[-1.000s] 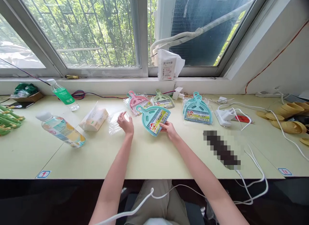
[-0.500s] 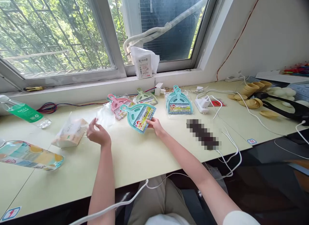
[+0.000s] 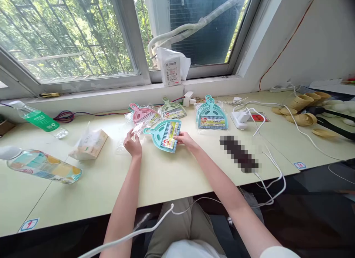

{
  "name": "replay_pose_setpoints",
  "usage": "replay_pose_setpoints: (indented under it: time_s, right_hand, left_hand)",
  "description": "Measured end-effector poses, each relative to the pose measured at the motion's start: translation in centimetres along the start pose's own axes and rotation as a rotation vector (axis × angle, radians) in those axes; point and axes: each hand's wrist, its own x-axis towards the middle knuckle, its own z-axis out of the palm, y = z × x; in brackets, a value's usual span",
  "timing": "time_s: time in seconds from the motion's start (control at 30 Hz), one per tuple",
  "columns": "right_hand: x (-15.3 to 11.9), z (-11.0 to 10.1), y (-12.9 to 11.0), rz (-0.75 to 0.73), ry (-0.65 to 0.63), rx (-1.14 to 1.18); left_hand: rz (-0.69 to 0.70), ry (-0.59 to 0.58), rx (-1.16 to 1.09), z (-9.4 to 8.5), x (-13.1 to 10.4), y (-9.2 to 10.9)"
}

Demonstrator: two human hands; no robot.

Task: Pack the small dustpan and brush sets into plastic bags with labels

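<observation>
My right hand [image 3: 185, 138] grips the bristle-side edge of a turquoise dustpan-and-brush set [image 3: 159, 134], which is tilted low over the table with its handle toward the left. A printed label crosses its blue bristles. My left hand [image 3: 133, 144] is at a crumpled clear plastic bag [image 3: 139, 128], fingers curled at the film; the exact pinch is hard to make out. Behind them lie a pink dustpan set [image 3: 141, 114] and a green one [image 3: 172, 109], both in clear wrap. Further right is a wrapped turquoise stack of dustpan sets [image 3: 212, 115].
On the left are a tissue pack [image 3: 90, 143], a green-labelled bottle [image 3: 41, 121] and a larger bottle lying down [image 3: 46, 166]. White cables and a charger [image 3: 240, 119] run along the right, near a pixelated dark object [image 3: 239, 153]. Beige cups [image 3: 302, 101] stand far right.
My left hand has moved right, from beside the tissue pack to the plastic bag. The held dustpan set has turned slightly and sits closer to that hand. The view has shifted a little.
</observation>
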Motion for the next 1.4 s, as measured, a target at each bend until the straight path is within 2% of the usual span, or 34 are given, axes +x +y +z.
replay_pose_setpoints:
  time_s: [0.07,0.27,0.37,0.47,0.6,0.7,0.87,0.9,0.97,1.03,1.07,1.1,1.13,1.17,1.23,1.3,1.33,1.4]
  right_hand:
    - [0.0,0.0,0.2,0.008,0.024,-0.002]
    - [-0.4,0.7,0.2,0.025,-0.071,-0.037]
    - [-0.5,1.2,0.3,0.037,-0.097,-0.038]
    - [-0.2,1.6,1.0,0.022,-0.023,0.037]
    - [0.5,1.7,2.1,0.007,0.107,0.154]
    - [0.7,1.8,2.5,-0.005,0.083,0.173]
    - [0.6,2.5,2.9,-0.03,0.012,0.169]
    - [0.6,2.6,3.0,-0.039,0.01,0.177]
    - [0.5,2.8,3.1,-0.068,0.014,0.202]
    - [0.4,2.9,3.1,-0.096,0.016,0.23]
    - [0.3,2.9,3.1,-0.107,0.014,0.243]
    - [0.2,3.0,3.0,-0.116,0.01,0.254]
    - [0.1,3.1,2.9,-0.124,0.006,0.262]
    - [0.0,3.2,2.8,-0.13,0.004,0.266]
    - [-0.3,3.5,2.6,-0.139,0.011,0.264]
    - [-0.5,3.7,2.4,-0.164,0.044,0.261]
    - [-0.7,3.8,2.4,-0.181,0.07,0.263]
    - [-0.8,3.9,2.2,-0.218,0.135,0.274]
  left_hand:
    - [0.02,0.013,-0.021,-0.1,0.1,-0.2]
    - [0.265,-0.217,-0.069,0.1,-0.8,1.0]
    - [0.33,-0.292,-0.069,0.3,-1.3,1.6]
    - [0.36,-0.348,-0.126,0.3,-1.6,1.9]
    - [0.351,-0.346,-0.18,0.1,-1.7,2.1]
    - [0.348,-0.354,-0.213,-0.1,-1.8,2.7]
    - [0.412,-0.463,-0.252,-0.5,-2.6,4.5]
    - [0.41,-0.434,-0.247,-0.6,-2.8,4.8]
    - [0.343,-0.27,-0.24,-0.6,-3.1,5.3]
    - [0.177,-0.046,-0.275,-0.6,-3.1,5.3]
    - [0.057,0.036,-0.325,-0.5,-2.9,5.1]
    - [-0.077,0.067,-0.403,-0.5,-2.7,4.8]
    - [-0.21,0.035,-0.51,-0.5,-2.5,4.5]
    - [-0.333,-0.061,-0.638,-0.4,-2.2,4.2]
    - [-0.508,-0.358,-0.899,-0.2,-1.9,3.6]
    - [-0.561,-0.62,-1.063,0.1,-1.9,3.5]
    - [-0.558,-0.697,-1.095,0.2,-2.1,3.5]
    - [-0.529,-0.778,-1.102,0.5,-2.6,3.9]
